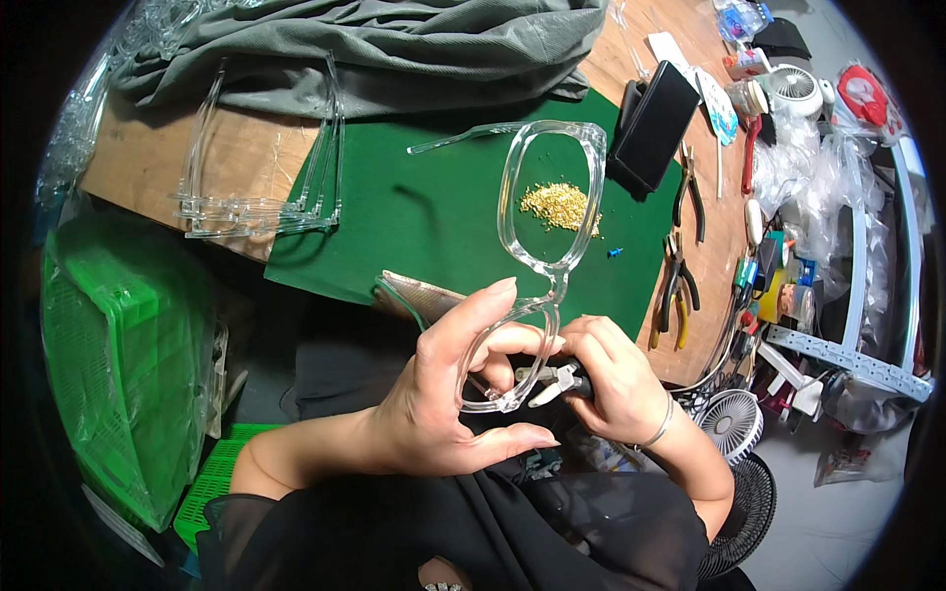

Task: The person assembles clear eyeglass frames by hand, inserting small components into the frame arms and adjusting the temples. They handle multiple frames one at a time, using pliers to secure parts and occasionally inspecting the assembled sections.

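A clear plastic eyeglass frame (559, 278) is held upright near the table's front edge, its upper rim over the green mat (394, 222). My left hand (429, 389) grips the lower rim, with the thumb below and fingers around it. One clear temple arm stretches left from the top of the frame. My right hand (623, 386) is wrapped around a pair of pliers (554, 383), whose light metal jaws are next to the frame's lower corner. Whether the jaws touch it, I cannot tell. Behind the upper rim lies a heap of tiny gold-coloured screws (554, 205).
Several clear frames (261, 215) are stacked at the left, below a grey cloth (374, 59). A black phone (658, 128) leans at the mat's right, near pliers (692, 195) and yellow-black pliers (674, 295). Green crates (138, 364) stand left; a white fan (732, 424) stands right.
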A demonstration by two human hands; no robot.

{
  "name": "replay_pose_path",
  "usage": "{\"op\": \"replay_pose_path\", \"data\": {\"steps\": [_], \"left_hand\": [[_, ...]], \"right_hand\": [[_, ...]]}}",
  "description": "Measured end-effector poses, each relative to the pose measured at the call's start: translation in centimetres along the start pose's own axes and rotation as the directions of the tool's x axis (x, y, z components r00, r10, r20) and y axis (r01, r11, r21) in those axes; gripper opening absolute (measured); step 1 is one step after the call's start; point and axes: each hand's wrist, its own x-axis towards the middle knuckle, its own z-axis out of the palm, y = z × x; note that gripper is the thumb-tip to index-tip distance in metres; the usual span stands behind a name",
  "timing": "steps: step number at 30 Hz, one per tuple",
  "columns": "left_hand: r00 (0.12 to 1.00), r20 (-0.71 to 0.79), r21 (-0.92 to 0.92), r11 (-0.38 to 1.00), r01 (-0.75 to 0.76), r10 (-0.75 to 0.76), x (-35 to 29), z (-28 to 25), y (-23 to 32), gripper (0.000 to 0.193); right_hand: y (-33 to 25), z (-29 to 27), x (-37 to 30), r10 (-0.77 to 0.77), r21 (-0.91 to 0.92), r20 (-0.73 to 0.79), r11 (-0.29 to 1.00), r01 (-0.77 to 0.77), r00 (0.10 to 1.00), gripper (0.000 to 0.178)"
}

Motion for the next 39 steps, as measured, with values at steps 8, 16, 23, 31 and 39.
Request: {"op": "replay_pose_path", "data": {"steps": [8, 16, 23, 31, 39], "left_hand": [[0.999, -0.024, 0.002, 0.999, -0.042, 0.042, -0.3, 0.3, -0.2, 0.1], [0.997, -0.049, 0.073, 0.995, -0.063, 0.067, -0.6, 0.7, -0.4, 0.083], [0.987, 0.039, 0.222, 0.962, -0.161, 0.156, 0.1, 0.2, -0.1, 0.069], [0.987, -0.025, 0.243, 0.959, -0.147, 0.158, -0.4, 0.7, -0.2, 0.058], [0.998, -0.066, -0.158, 0.987, -0.015, 0.005, 0.0, 0.2, -0.5, 0.091]], "right_hand": [[-0.4, -0.4, 0.7, -0.074, -0.003, 0.073, 0.997, 0.074, 0.995, 0.04], [-0.4, -0.5, 0.6, -0.07, -0.031, 0.154, 0.997, 0.076, 0.985, 0.038], [0.1, 0.6, 0.2, -0.065, -0.109, 0.087, 0.991, 0.075, 0.994, 0.04], [0.2, 2.1, -0.7, -0.003, -0.12, 0.005, 0.993, 0.004, 1.0, 0.036], [-0.8, 0.0, 0.4, 0.024, 0.098, 0.065, 0.995, -0.03, 0.998, 0.037]]}}
